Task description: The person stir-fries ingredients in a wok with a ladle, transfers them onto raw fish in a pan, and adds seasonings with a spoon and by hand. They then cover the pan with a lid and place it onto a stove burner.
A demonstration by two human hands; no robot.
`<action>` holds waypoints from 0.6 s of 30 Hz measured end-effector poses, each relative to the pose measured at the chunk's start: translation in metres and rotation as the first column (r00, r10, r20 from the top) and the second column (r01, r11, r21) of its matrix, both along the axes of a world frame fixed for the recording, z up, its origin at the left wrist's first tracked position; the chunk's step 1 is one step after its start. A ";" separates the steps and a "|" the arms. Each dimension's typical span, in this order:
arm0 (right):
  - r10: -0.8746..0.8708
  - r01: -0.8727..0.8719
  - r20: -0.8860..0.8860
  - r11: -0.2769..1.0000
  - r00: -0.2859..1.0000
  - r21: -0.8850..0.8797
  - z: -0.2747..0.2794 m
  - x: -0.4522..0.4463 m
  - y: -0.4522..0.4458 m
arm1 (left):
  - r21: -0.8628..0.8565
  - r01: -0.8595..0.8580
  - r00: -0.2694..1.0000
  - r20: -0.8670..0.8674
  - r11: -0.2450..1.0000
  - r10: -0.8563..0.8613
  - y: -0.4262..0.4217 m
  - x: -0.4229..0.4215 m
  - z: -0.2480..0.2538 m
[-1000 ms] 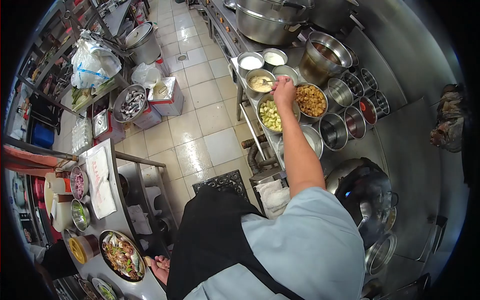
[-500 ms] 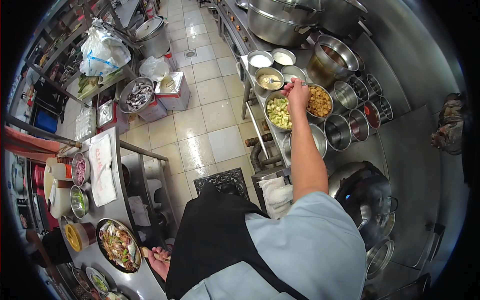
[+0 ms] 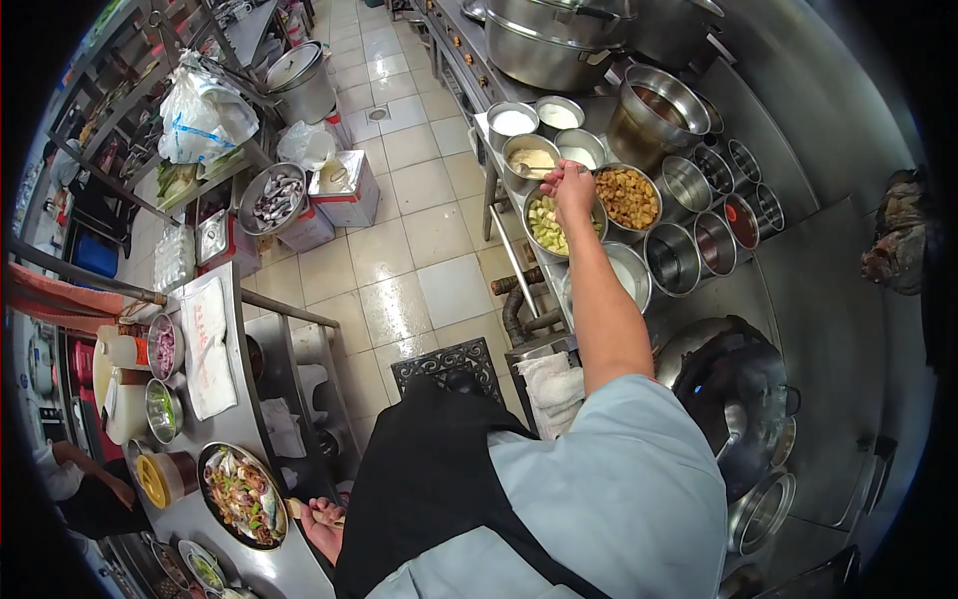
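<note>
My right hand (image 3: pixel 571 190) is closed around a metal spoon (image 3: pixel 537 171). The spoon's head is at the near side of a steel bowl of pale, grainy seasoning (image 3: pixel 531 153); whether it carries anything is too small to tell. Below the hand are a bowl of green diced vegetable (image 3: pixel 548 226) and a bowl of golden-brown cubes (image 3: pixel 629 198). At the lower left, my left hand (image 3: pixel 321 527) grips a pale wooden handle (image 3: pixel 295 507), which meets the edge of a dark oval pan (image 3: pixel 280 521). Fish with sauce and chopped vegetables (image 3: pixel 239 494) fills that pan.
A wok with a ladle (image 3: pixel 733 419) sits on the right. Several empty steel cups (image 3: pixel 674 262) and large pots (image 3: pixel 549 50) line the back counter. On the left counter (image 3: pixel 218 424) lie a white cloth (image 3: pixel 207 344) and small bowls. Another person's arm (image 3: pixel 95 469) shows far left.
My right hand has shifted slightly left, drawing the spoon from the middle of the seasoning to the bowl's near side. My left hand keeps its grip. The other person's arm shows more clearly.
</note>
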State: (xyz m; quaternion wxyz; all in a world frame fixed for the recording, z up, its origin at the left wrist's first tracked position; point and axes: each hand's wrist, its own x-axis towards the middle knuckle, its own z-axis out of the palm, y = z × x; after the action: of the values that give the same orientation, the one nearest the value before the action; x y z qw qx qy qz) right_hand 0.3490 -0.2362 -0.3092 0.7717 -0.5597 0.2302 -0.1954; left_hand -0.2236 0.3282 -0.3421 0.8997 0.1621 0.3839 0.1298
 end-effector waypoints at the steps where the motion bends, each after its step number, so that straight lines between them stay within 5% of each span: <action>1: 0.011 -0.011 0.002 0.999 1.000 -0.040 -0.001 0.001 -0.001 | 0.018 -0.003 1.000 -0.017 1.000 0.004 0.000 0.000 0.000; 3: 0.033 -0.033 0.002 0.992 0.999 -0.121 -0.001 0.003 0.000 | 0.036 -0.012 0.999 -0.041 0.999 0.013 0.000 0.001 -0.001; 16: 0.126 -0.153 0.161 0.974 0.979 0.167 0.053 -0.044 0.003 | 0.052 -0.007 0.998 -0.063 0.999 0.010 -0.010 0.009 0.011; 17: 0.194 -0.224 0.171 0.957 0.966 0.183 0.064 -0.054 0.013 | -0.034 0.014 0.994 0.107 0.999 -0.010 -0.015 0.014 0.008; 18: 0.309 -0.342 0.208 0.928 0.928 0.148 0.057 -0.052 0.016 | 0.100 -0.054 0.984 -0.162 0.994 0.070 -0.035 0.041 0.041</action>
State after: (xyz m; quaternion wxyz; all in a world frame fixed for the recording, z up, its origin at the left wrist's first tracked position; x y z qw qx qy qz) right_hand 0.2966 -0.2198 -0.2524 0.8588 -0.4976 0.0796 -0.0925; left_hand -0.1821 0.2929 -0.3009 0.8516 0.2030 0.4553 0.1621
